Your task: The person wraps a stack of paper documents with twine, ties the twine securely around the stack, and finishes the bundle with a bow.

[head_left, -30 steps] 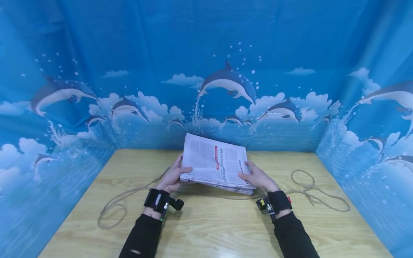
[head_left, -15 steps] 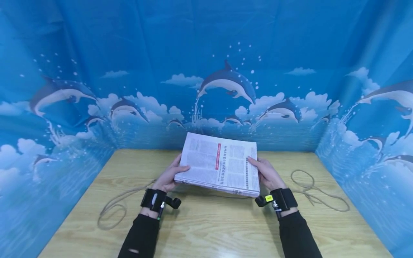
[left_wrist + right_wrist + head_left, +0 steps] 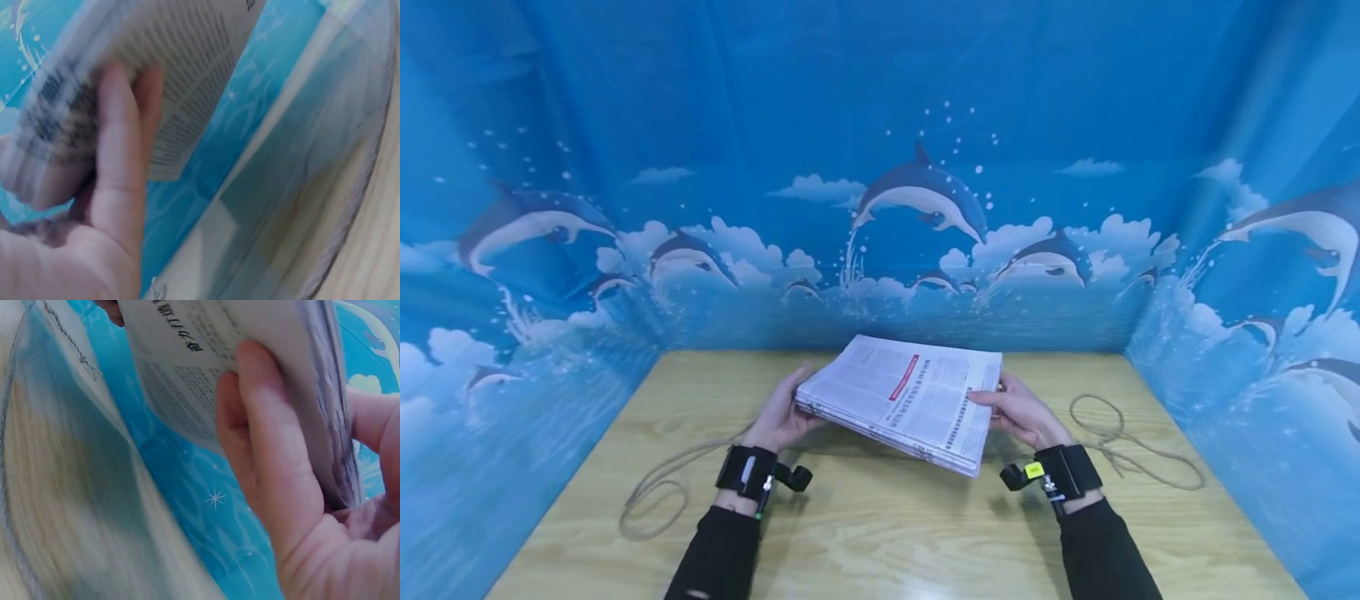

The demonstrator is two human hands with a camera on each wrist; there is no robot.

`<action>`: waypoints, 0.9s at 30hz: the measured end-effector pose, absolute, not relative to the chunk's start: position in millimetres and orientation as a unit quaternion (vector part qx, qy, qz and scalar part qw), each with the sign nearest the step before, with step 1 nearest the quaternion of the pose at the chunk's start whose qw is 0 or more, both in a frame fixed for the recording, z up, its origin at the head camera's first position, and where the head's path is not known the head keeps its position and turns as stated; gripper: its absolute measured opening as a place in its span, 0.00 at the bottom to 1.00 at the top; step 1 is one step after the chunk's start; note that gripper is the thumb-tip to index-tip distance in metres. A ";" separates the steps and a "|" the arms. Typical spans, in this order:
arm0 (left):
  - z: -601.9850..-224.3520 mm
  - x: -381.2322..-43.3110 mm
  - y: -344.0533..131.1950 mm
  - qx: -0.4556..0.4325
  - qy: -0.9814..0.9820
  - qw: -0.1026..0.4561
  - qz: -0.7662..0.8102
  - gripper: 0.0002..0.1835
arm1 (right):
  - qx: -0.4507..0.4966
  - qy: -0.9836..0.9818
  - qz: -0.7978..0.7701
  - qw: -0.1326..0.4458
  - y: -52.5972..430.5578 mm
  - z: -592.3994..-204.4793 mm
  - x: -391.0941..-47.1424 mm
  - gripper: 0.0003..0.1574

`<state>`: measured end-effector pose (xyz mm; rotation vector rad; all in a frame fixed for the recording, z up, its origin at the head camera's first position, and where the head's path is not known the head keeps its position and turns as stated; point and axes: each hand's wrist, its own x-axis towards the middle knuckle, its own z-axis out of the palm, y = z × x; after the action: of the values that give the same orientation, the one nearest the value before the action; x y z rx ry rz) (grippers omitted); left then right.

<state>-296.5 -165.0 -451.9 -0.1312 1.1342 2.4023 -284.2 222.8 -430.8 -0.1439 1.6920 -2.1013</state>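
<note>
A stack of folded newspapers is held up over the table, tilted, its near right corner lowest. My left hand holds its left edge; in the left wrist view the fingers lie against the printed underside. On the right edge, my right hand grips the stack with the thumb on top. The right wrist view shows its fingers pressed to the underside of the newspapers. Below the stack, a thin rope runs across the table, its middle partly hidden.
The rope's right end lies in loose loops on the wooden table. A blue curtain printed with dolphins stands behind the table and along both sides. Each wrist wears a black strap with a small camera.
The stack has turned and tipped, its near right corner swinging down toward me. My left hand has shifted slightly left along the edge; my right hand has moved right and gripped the right edge anew.
</note>
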 end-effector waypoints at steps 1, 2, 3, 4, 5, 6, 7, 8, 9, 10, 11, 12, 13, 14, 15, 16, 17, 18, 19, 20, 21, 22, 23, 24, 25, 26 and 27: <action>-451.9 -295.1 -165.3 -0.053 0.413 0.239 0.877 0.20 | -0.052 0.608 -0.761 0.219 222.6 -432.3 -283.4 0.42; -451.5 -293.9 -164.9 -0.053 0.411 0.239 0.878 0.19 | -0.054 0.605 -0.763 0.220 222.5 -433.6 -282.5 0.41; -450.2 -292.4 -163.9 -0.051 0.411 0.238 0.879 0.17 | -0.054 0.603 -0.765 0.219 222.0 -434.7 -281.3 0.40; -448.6 -290.9 -161.9 -0.053 0.413 0.233 0.879 0.15 | -0.056 0.603 -0.765 0.218 221.6 -435.5 -280.0 0.39; -447.2 -289.7 -159.8 -0.051 0.418 0.229 0.877 0.14 | -0.058 0.602 -0.766 0.218 221.1 -436.2 -278.5 0.38; -445.6 -288.4 -157.2 -0.051 0.424 0.223 0.876 0.14 | -0.064 0.604 -0.764 0.219 220.3 -437.0 -277.1 0.38; -443.8 -286.7 -154.1 -0.051 0.432 0.213 0.875 0.15 | -0.072 0.610 -0.758 0.220 219.3 -437.4 -275.2 0.38; -442.4 -285.2 -151.0 -0.053 0.439 0.202 0.874 0.16 | -0.080 0.615 -0.752 0.222 218.2 -437.8 -273.3 0.39; -441.3 -283.5 -147.6 -0.056 0.450 0.189 0.871 0.18 | -0.091 0.619 -0.747 0.223 216.9 -438.5 -271.6 0.41; -440.9 -281.9 -144.1 -0.060 0.459 0.177 0.868 0.20 | -0.098 0.622 -0.744 0.224 215.6 -439.1 -270.1 0.42; -440.9 -280.5 -140.6 -0.061 0.469 0.167 0.865 0.21 | -0.102 0.623 -0.742 0.225 214.1 -439.5 -268.8 0.43; -441.3 -279.2 -136.9 -0.060 0.475 0.160 0.863 0.23 | -0.104 0.624 -0.741 0.223 212.5 -440.2 -267.8 0.44; -441.8 -278.1 -133.0 -0.057 0.482 0.158 0.860 0.24 | -0.106 0.625 -0.742 0.219 211.4 -440.5 -267.2 0.44; -442.9 -277.4 -129.4 -0.051 0.493 0.158 0.854 0.25 | -0.107 0.623 -0.744 0.216 210.3 -441.0 -267.1 0.44; -444.0 -276.6 -125.7 -0.044 0.506 0.159 0.847 0.25 | -0.108 0.623 -0.745 0.213 209.3 -441.3 -267.0 0.44; -445.2 -275.8 -122.6 -0.036 0.518 0.160 0.840 0.26 | -0.106 0.624 -0.745 0.212 208.4 -441.4 -267.1 0.44; -446.7 -275.2 -119.9 -0.031 0.533 0.161 0.830 0.26 | -0.107 0.623 -0.745 0.211 207.7 -441.6 -267.2 0.44; -448.1 -274.8 -117.7 -0.026 0.545 0.162 0.822 0.26 | -0.109 0.622 -0.747 0.210 207.2 -441.8 -267.4 0.44; -449.5 -274.5 -116.4 -0.024 0.557 0.160 0.815 0.26 | -0.111 0.617 -0.749 0.212 207.1 -441.9 -267.6 0.43; -451.3 -274.5 -116.0 -0.021 0.567 0.157 0.808 0.27 | -0.112 0.612 -0.753 0.214 207.3 -441.9 -267.6 0.42; -452.7 -274.8 -116.3 -0.017 0.574 0.156 0.804 0.28 | -0.111 0.606 -0.756 0.220 207.5 -441.6 -267.4 0.41; -454.2 -275.4 -117.2 -0.013 0.580 0.154 0.800 0.29 | -0.111 0.598 -0.760 0.227 207.8 -441.3 -267.4 0.39; -455.5 -276.3 -118.8 -0.009 0.585 0.153 0.796 0.30 | -0.115 0.591 -0.763 0.236 208.2 -441.1 -267.4 0.37; -456.7 -277.3 -120.9 -0.002 0.589 0.155 0.793 0.30 | -0.121 0.584 -0.763 0.248 208.6 -440.9 -267.3 0.36; -457.8 -278.3 -123.1 0.000 0.595 0.156 0.788 0.31 | -0.124 0.579 -0.760 0.266 208.9 -440.9 -267.5 0.36; -458.7 -279.3 -125.3 0.003 0.601 0.159 0.783 0.32 | -0.128 0.576 -0.756 0.284 208.8 -441.1 -267.6 0.36; -459.3 -280.1 -127.4 0.007 0.604 0.163 0.780 0.33 | -0.132 0.574 -0.750 0.302 208.2 -441.2 -267.7 0.38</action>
<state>-280.1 -127.4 -459.3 0.0194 1.7232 2.2243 -267.7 208.2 -441.2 -0.3503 1.5223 -1.9877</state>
